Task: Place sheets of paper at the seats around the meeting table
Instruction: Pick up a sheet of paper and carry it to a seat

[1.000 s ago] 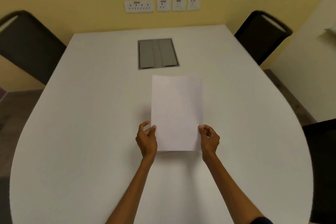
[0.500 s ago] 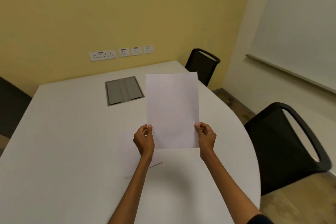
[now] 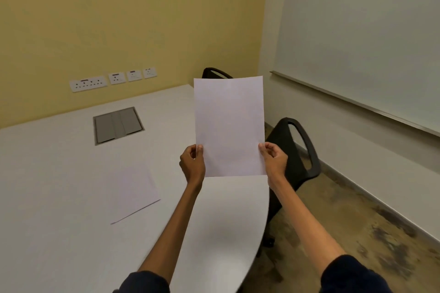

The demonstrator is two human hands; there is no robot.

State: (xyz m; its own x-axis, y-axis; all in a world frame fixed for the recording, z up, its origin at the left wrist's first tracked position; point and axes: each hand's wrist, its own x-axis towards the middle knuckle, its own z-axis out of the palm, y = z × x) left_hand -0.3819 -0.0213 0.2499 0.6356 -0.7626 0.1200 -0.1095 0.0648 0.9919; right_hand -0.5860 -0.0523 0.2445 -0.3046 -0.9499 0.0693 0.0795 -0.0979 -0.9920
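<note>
Left hand (image 3: 192, 164) and right hand (image 3: 273, 162) pinch the sheet (image 3: 229, 126) upright at frame centre; second sheet (image 3: 134, 191) lies flat on desk (image 3: 59, 185).

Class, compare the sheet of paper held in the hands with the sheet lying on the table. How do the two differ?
The held sheet stands nearly upright in the air; the table sheet lies flat on the table. The left hand and right hand pinch the held sheet's lower side edges; nothing touches the table sheet. The held sheet looks square-on; the table sheet sits skewed. Both are blank white paper.
</note>
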